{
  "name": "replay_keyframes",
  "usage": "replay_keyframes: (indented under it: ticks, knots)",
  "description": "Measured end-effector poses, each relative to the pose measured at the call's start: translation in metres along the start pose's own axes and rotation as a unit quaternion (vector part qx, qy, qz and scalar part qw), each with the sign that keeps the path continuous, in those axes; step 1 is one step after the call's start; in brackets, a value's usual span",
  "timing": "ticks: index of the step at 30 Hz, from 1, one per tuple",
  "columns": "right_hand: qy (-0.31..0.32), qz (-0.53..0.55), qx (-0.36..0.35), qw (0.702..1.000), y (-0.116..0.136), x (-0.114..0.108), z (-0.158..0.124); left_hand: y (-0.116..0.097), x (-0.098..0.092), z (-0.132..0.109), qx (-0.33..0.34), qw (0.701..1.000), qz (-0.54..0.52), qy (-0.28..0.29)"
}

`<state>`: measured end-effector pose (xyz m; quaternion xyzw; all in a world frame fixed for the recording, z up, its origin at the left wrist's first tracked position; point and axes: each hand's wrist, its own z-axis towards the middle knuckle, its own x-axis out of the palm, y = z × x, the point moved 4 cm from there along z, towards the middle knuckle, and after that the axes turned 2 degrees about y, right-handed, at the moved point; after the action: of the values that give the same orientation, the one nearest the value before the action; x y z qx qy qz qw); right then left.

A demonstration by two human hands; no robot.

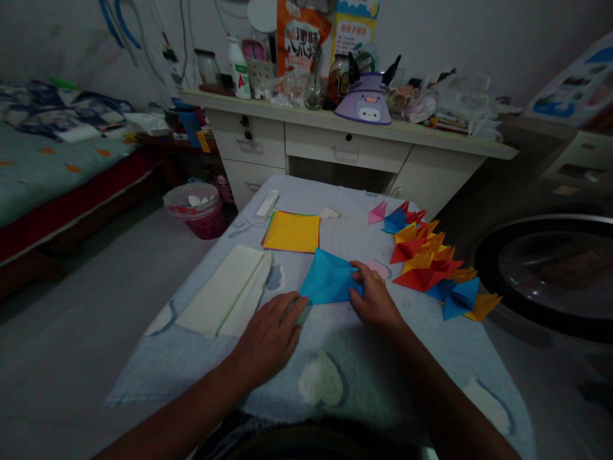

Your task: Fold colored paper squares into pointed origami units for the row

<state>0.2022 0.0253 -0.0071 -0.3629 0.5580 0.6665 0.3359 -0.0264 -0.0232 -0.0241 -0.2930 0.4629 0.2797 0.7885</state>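
Observation:
A sheet of blue origami paper (330,279), partly folded, lies on the cloth-covered table between my hands. My left hand (272,329) has its fingers and thumb closed at the paper's lower left corner. At the right edge, my right hand (376,299) grips the sheet between thumb and fingers, hiding that corner. Just behind the blue sheet is a stack of square paper (293,231) with yellow on top. Folded paper pieces (424,259) in red, orange, blue and pink stand in a row to the right of my right hand.
A folded pale cloth or paper (220,291) lies left of the blue sheet, and a small white box (267,203) sits farther back. Behind the table stands a cluttered desk (306,118). A waste bin (196,211) is at left, a washing machine (541,268) at right.

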Motion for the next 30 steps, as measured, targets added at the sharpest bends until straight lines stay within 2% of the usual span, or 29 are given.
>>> replay_keyframes:
  ticks: [6, 11, 16, 20, 25, 30]
  knots:
    - [0.021, -0.031, -0.073, 0.997, 0.004, -0.008, -0.011, 0.001, -0.012, 0.018, -0.044, 0.997, -0.057, 0.022]
    - [-0.045, -0.046, -0.115, 0.991, 0.004, -0.016, -0.027, 0.0, -0.017, 0.039, 0.012, 0.996, -0.044, 0.072]
    - [-0.1, 0.038, -0.129, 0.986, -0.004, -0.019, -0.039, 0.0, -0.016, 0.042, 0.065, 0.992, -0.019, 0.108]
    - [-0.135, 0.091, -0.113, 0.98, -0.008, -0.025, -0.043, 0.0, -0.015, 0.039, 0.108, 0.991, -0.005, 0.073]
    - [-0.104, 0.133, -0.097, 0.981, -0.008, -0.024, -0.044, -0.002, -0.015, 0.039, 0.173, 0.985, 0.014, -0.023]
    - [-0.068, 0.153, -0.117, 0.979, -0.008, -0.021, -0.045, -0.011, -0.02, 0.043, 0.25, 0.966, 0.023, -0.055]
